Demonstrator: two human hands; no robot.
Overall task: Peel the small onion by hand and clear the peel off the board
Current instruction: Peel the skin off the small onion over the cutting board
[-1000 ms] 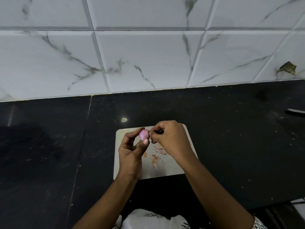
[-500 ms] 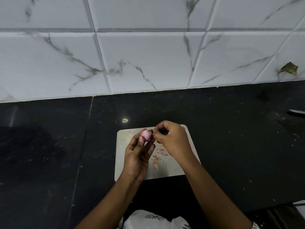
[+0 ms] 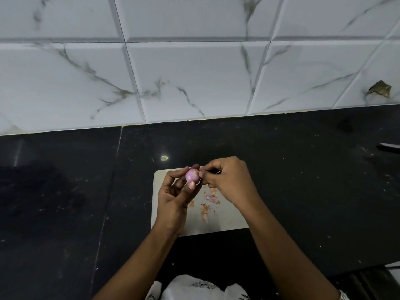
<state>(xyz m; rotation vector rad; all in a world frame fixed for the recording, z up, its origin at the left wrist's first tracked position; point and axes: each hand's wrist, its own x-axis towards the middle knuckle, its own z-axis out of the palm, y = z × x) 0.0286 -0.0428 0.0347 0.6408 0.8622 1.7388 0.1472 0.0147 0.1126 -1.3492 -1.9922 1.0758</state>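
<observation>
White marble-look wall tiles point(image 3: 194, 83) with grey veining and bevelled grout lines fill the upper half of the frame, glossy and smooth; a brown chipped or stained patch point(image 3: 379, 90) marks the tile at the far right. Below them a black polished stone countertop point(image 3: 65, 202) spans the lower half, speckled with pale crumbs and split by a thin vertical seam at left centre (a small bright light reflection sits just above the board). In the lower centre lies a pale rectangular cutting board point(image 3: 227, 221) with rounded corners and a matte surface. Over its upper edge the left hand point(image 3: 175, 198) pinches the small onion point(image 3: 192, 175) between thumb and fingertips, held above the board; the onion is round, pinkish-purple and smooth. The right hand point(image 3: 229, 180) is closed in a narrow pinch right against the onion's right side, though what its fingertips grip is too small to tell. Thin, papery peel scraps point(image 3: 207, 202), orange-pink and curled, lie scattered on the board between the wrists. A slim pale blade-like object point(image 3: 389, 145) shows at the right edge. White patterned cloth point(image 3: 190, 287) fills the bottom centre. No writing is legible.
</observation>
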